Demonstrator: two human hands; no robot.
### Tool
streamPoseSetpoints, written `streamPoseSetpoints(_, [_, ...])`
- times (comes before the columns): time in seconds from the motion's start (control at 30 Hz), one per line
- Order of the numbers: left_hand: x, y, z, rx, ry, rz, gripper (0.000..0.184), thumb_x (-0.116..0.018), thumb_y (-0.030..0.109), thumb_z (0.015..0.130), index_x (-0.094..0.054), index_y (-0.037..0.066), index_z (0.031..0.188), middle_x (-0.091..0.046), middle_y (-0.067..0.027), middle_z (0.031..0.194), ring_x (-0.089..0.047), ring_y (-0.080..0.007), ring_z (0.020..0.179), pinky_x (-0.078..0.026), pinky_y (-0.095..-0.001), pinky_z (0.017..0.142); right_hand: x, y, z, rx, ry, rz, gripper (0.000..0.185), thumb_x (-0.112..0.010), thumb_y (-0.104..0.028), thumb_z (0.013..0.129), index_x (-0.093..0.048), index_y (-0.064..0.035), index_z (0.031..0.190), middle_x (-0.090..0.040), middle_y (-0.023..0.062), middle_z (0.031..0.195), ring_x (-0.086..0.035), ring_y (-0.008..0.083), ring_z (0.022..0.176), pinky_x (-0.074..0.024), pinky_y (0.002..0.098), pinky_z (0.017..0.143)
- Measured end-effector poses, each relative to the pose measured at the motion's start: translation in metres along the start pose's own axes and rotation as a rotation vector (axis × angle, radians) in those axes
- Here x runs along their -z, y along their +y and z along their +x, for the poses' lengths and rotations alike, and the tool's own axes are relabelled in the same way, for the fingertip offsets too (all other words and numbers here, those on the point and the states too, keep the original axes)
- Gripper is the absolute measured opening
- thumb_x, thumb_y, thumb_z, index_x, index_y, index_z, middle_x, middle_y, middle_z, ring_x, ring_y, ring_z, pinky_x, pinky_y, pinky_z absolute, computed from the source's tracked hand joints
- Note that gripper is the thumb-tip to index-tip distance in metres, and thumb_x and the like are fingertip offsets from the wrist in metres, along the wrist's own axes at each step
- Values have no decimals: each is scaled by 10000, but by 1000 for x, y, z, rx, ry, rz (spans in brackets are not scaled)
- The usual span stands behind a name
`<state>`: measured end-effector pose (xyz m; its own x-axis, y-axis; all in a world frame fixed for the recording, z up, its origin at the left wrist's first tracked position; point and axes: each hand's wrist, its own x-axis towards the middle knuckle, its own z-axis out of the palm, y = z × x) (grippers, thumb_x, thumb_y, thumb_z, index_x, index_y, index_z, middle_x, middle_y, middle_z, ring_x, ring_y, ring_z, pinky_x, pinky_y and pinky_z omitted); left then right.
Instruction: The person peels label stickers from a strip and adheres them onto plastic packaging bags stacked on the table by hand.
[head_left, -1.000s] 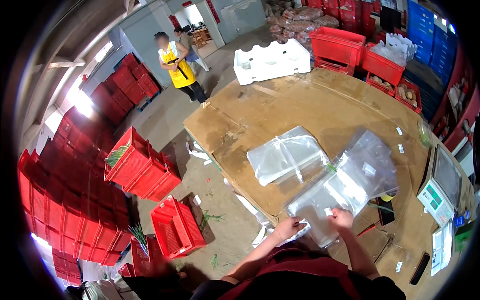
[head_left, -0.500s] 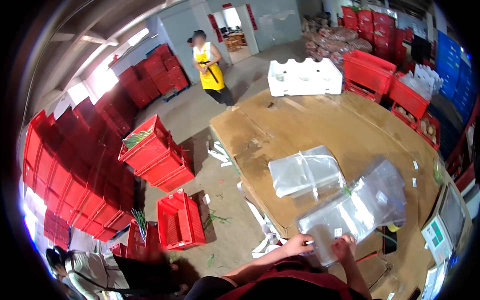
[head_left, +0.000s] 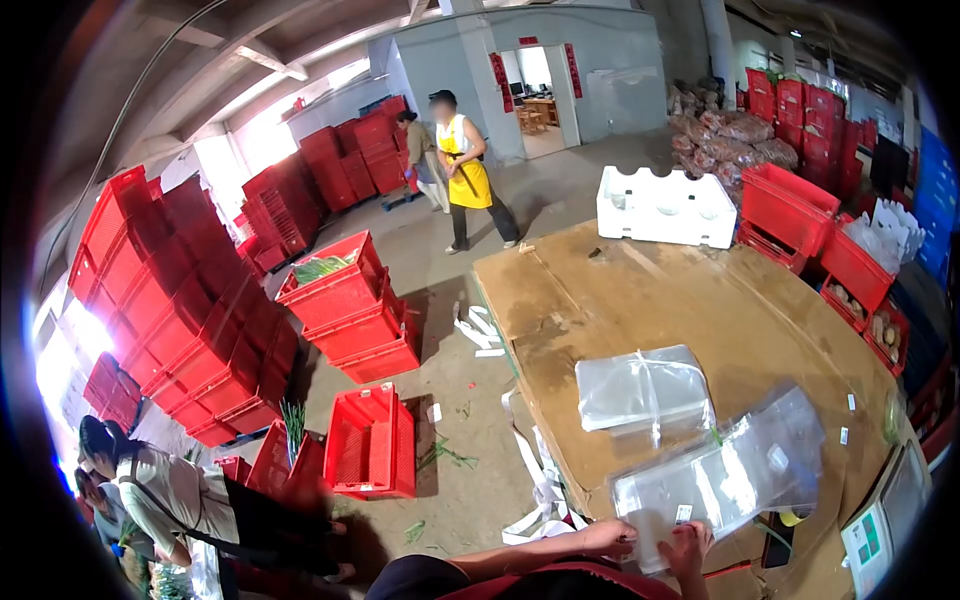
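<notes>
Stacked clear plastic bags (head_left: 735,480) lie spread near the table's front edge, with a small white label (head_left: 683,513) on the nearest bag. My left hand (head_left: 610,538) is at the bags' near left corner, its fingers curled together; whatever is between them is too small to make out. Just right of it, my right hand (head_left: 687,546) rests at the near edge of the bags below the label, fingers bent but apart. Farther back lies a second bundle of clear bags (head_left: 625,395), tied with a whitish strip.
The brown table (head_left: 560,300) carries a white foam box (head_left: 665,208) at its far edge and a scale (head_left: 868,540) at right. A phone (head_left: 777,545) lies beside the bags. Red crates (head_left: 372,440) stand on the floor at left. People stand beyond and at lower left.
My view has swung, so the scene sits lower and farther right. My right hand's fingers have loosened from a curl. A second person shows more fully behind the yellow apron.
</notes>
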<state>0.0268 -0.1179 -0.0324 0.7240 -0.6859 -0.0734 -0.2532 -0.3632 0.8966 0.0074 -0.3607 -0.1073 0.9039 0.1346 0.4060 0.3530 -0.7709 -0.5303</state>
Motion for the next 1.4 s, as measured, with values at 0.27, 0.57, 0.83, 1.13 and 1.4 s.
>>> streamPoseSetpoints(0.27, [-14, -16, 8, -47, 57, 77, 249, -587, 196, 705, -448, -4, 656, -482, -189, 627, -504, -360, 597, -386, -412, 543, 2, -1, 0, -4, -7, 10, 380, -761, -322, 552, -559, -130, 810, -485, 44, 967, -455, 266, 948, -322, 425, 848])
streamPoseSetpoints(0.57, [-17, -15, 9, -22, -14, 187, 228, -573, 211, 734, -496, -3, 749, -538, -192, 729, -535, -389, 701, -411, -432, 602, 16, -7, 0, -18, -120, 75, 541, -787, -436, 488, -583, -138, 890, -483, 40, 1028, -433, 275, 1001, -309, 446, 877])
streamPoseSetpoints(0.83, [-15, -5, 10, 28, -36, 145, 220, -583, 210, 721, -500, 7, 728, -540, -192, 676, -540, -383, 662, -417, -432, 584, 7, -15, -1, -103, -93, -6, 351, -758, -281, 522, -596, -147, 804, -494, 52, 1021, -441, 293, 988, -324, 447, 870])
streamPoseSetpoints(1.13, [-18, -19, 12, -2, 62, 302, 149, -571, 201, 748, -556, 53, 739, -555, -149, 629, -549, -308, 544, -444, -389, 525, -4, 16, -6, -293, -92, 503, 133, -608, -175, 724, -636, -86, 819, -580, 73, 956, -522, 254, 906, -382, 392, 837])
streamPoseSetpoints(1.4, [7, -2, 8, 177, 181, -412, 74, -552, 70, 855, -572, 10, 893, -582, -5, 797, -509, -72, 740, -424, -225, 683, 107, 32, 46, -634, 1181, 641, 95, -517, -132, 894, -499, -56, 948, -485, 5, 904, -455, 111, 832, -363, 247, 754])
